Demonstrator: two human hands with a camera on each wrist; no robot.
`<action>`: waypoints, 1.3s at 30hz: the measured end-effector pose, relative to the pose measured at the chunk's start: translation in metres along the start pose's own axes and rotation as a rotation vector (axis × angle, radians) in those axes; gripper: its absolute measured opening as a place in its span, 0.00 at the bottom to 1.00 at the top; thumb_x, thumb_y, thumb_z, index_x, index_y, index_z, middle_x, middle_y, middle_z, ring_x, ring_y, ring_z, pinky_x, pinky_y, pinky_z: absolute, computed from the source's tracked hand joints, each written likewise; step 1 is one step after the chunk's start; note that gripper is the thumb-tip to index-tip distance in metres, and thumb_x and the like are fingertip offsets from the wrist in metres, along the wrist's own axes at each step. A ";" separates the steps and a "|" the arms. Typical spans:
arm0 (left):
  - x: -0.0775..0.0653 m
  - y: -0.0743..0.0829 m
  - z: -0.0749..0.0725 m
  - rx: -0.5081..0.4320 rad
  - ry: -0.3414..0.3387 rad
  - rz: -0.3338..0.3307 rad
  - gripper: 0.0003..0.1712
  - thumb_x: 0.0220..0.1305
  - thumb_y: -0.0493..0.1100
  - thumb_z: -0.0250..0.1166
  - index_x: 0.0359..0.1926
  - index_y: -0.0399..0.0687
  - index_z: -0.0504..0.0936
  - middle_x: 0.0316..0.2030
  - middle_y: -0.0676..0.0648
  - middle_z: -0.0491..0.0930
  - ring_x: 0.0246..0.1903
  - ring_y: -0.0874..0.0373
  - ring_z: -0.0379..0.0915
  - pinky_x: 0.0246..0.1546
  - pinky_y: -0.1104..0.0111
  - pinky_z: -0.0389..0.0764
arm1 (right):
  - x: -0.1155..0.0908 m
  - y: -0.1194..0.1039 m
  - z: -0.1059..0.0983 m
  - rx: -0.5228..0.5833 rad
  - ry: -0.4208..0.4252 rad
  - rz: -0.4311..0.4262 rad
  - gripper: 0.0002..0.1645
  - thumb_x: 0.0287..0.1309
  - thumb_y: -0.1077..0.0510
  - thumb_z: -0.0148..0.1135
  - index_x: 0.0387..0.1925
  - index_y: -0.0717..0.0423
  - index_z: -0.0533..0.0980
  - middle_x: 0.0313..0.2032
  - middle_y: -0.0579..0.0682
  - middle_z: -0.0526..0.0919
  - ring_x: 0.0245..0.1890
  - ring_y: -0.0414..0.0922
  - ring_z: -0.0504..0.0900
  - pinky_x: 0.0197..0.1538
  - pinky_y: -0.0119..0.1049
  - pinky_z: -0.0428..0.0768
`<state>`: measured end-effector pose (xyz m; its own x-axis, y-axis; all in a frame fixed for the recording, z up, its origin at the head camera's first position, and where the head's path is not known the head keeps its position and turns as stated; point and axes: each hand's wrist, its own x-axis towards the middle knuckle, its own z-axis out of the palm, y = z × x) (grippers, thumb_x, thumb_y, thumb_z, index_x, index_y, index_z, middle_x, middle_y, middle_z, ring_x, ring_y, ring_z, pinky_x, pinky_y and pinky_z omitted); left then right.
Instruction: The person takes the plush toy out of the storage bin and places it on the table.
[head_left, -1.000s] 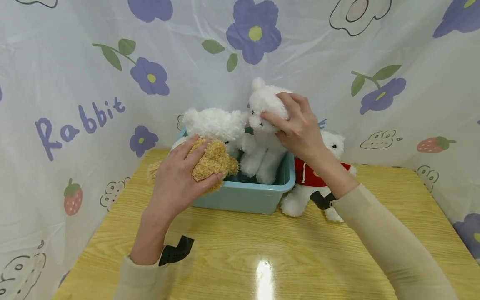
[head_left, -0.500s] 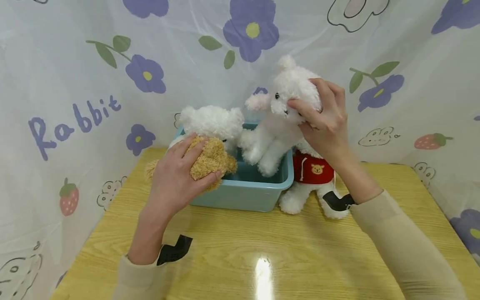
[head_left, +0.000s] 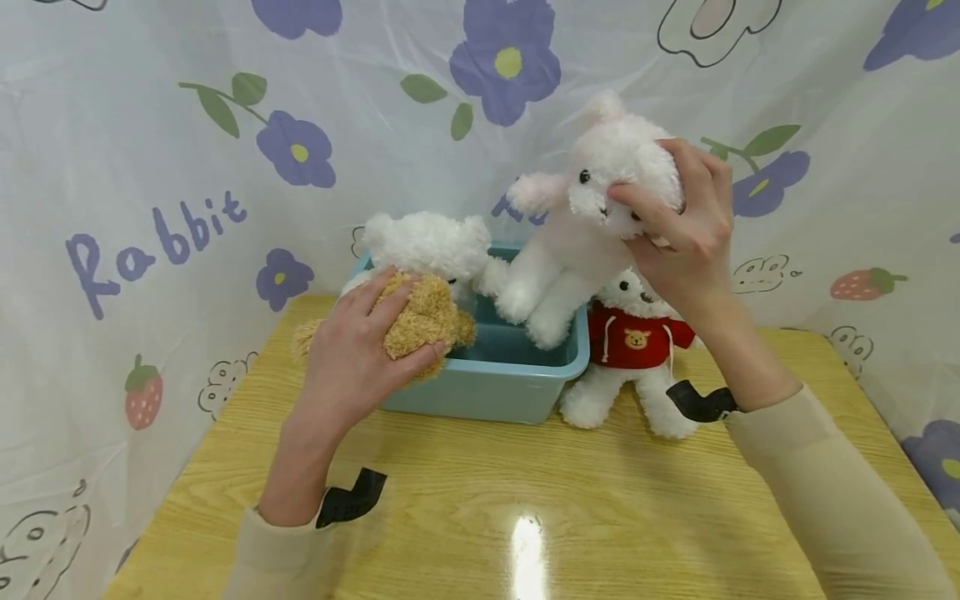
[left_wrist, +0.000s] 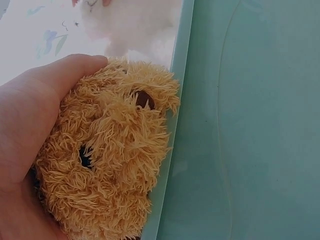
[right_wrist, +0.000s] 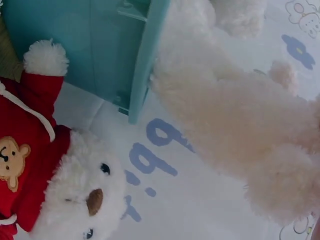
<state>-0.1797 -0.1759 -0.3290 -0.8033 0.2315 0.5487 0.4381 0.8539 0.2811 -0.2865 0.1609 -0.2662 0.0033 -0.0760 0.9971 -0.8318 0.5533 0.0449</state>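
Note:
My left hand (head_left: 352,346) grips a tan, curly-furred plush toy (head_left: 423,321) by the head, at the front left of a teal plastic bin (head_left: 480,392). In the left wrist view the thumb lies along the toy's fur (left_wrist: 110,145), whose dark eye and brown nose show beside the bin's rim. My right hand (head_left: 686,221) holds a white, pink-tinged plush animal (head_left: 577,246) by the head, thumb across its face. This toy hangs tilted above the bin's right side, feet near the rim. Its fluffy body (right_wrist: 225,115) fills the right wrist view's right half.
Another white plush toy (head_left: 427,246) sits in the bin's left part, behind the tan one. Against the bin's right side leans a white plush bear in a red hoodie (head_left: 633,337). The wooden table (head_left: 450,500) meets a flower-printed cloth (head_left: 390,50) behind.
My right hand has lifted the white plush animal up and to the right, raising its legs from inside the bin. The left hand stays on the tan toy. More of the red-hoodie bear shows.

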 end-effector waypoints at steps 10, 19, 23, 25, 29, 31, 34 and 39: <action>0.000 0.001 0.001 0.009 -0.009 0.000 0.46 0.59 0.59 0.76 0.73 0.47 0.72 0.73 0.38 0.65 0.68 0.34 0.64 0.58 0.38 0.73 | 0.012 -0.005 -0.022 0.007 0.111 0.073 0.12 0.52 0.66 0.67 0.37 0.48 0.86 0.52 0.65 0.82 0.53 0.63 0.75 0.57 0.58 0.76; 0.000 0.000 0.000 0.016 -0.022 -0.020 0.46 0.59 0.58 0.76 0.74 0.48 0.72 0.74 0.39 0.64 0.69 0.35 0.63 0.54 0.38 0.76 | 0.025 -0.005 -0.042 -0.001 0.171 0.167 0.11 0.47 0.66 0.69 0.34 0.51 0.84 0.53 0.60 0.82 0.56 0.56 0.74 0.59 0.53 0.77; 0.000 0.002 0.000 0.013 -0.031 -0.023 0.45 0.60 0.58 0.76 0.73 0.47 0.72 0.74 0.39 0.64 0.69 0.35 0.63 0.56 0.37 0.75 | 0.026 -0.003 -0.053 0.004 0.172 0.183 0.11 0.45 0.66 0.71 0.34 0.54 0.84 0.53 0.60 0.82 0.57 0.55 0.75 0.60 0.54 0.77; 0.000 0.002 0.000 0.008 -0.032 -0.026 0.45 0.59 0.57 0.76 0.73 0.47 0.72 0.74 0.39 0.64 0.69 0.35 0.63 0.56 0.37 0.74 | 0.025 -0.002 -0.057 0.001 0.182 0.194 0.11 0.44 0.66 0.72 0.33 0.55 0.84 0.53 0.60 0.82 0.57 0.55 0.76 0.60 0.53 0.77; 0.001 0.003 0.000 0.003 -0.030 -0.030 0.45 0.59 0.57 0.77 0.74 0.48 0.72 0.74 0.39 0.64 0.70 0.36 0.63 0.56 0.38 0.74 | 0.025 0.002 -0.066 -0.016 0.186 0.207 0.09 0.44 0.65 0.71 0.32 0.57 0.84 0.53 0.59 0.83 0.56 0.54 0.76 0.60 0.53 0.77; 0.001 0.004 -0.001 0.003 -0.026 -0.030 0.45 0.59 0.56 0.77 0.74 0.48 0.72 0.74 0.39 0.64 0.70 0.36 0.63 0.55 0.38 0.75 | 0.024 0.006 -0.071 -0.029 0.170 0.205 0.09 0.44 0.65 0.71 0.32 0.57 0.84 0.53 0.59 0.83 0.56 0.54 0.76 0.59 0.53 0.77; 0.002 0.004 -0.001 0.003 -0.024 -0.030 0.45 0.59 0.56 0.77 0.74 0.48 0.72 0.74 0.39 0.64 0.70 0.36 0.63 0.55 0.38 0.75 | 0.021 0.012 -0.078 -0.057 0.124 0.194 0.09 0.45 0.64 0.71 0.32 0.55 0.85 0.52 0.59 0.84 0.56 0.55 0.76 0.57 0.52 0.76; 0.002 0.005 -0.001 0.005 -0.035 -0.028 0.45 0.60 0.57 0.76 0.74 0.47 0.71 0.74 0.38 0.64 0.70 0.35 0.62 0.56 0.37 0.74 | 0.012 0.020 -0.093 -0.079 0.021 0.229 0.11 0.45 0.63 0.72 0.35 0.56 0.85 0.55 0.59 0.83 0.57 0.55 0.76 0.57 0.49 0.77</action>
<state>-0.1788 -0.1719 -0.3261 -0.8288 0.2235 0.5130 0.4131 0.8627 0.2916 -0.2517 0.2482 -0.2476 -0.1684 0.0758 0.9828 -0.7661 0.6173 -0.1789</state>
